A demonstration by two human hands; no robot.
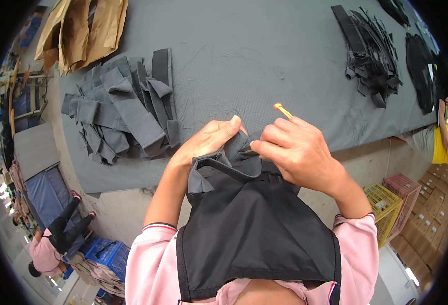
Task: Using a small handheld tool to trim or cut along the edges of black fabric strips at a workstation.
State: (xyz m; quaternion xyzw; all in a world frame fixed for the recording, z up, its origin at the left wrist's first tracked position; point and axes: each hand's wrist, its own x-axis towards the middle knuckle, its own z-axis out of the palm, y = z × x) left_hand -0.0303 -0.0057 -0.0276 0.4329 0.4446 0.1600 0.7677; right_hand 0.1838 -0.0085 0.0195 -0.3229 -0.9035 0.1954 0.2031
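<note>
My left hand is closed on a dark grey fabric strip, its thumb raised along the edge. A folded length of the strip loops down in front of my black apron. Just to the right, my right hand has its fingers curled round a slim tool with a yellow and orange end. That end sticks up above my knuckles. Thumb and forefinger meet at the strip's edge, and the tool's working tip is too small to make out.
A loose pile of grey fabric strips lies left on the grey-covered table. Darker strips are heaped at the far right. A brown paper bag stands far left. Co-workers are at both sides; yellow and red crates sit right.
</note>
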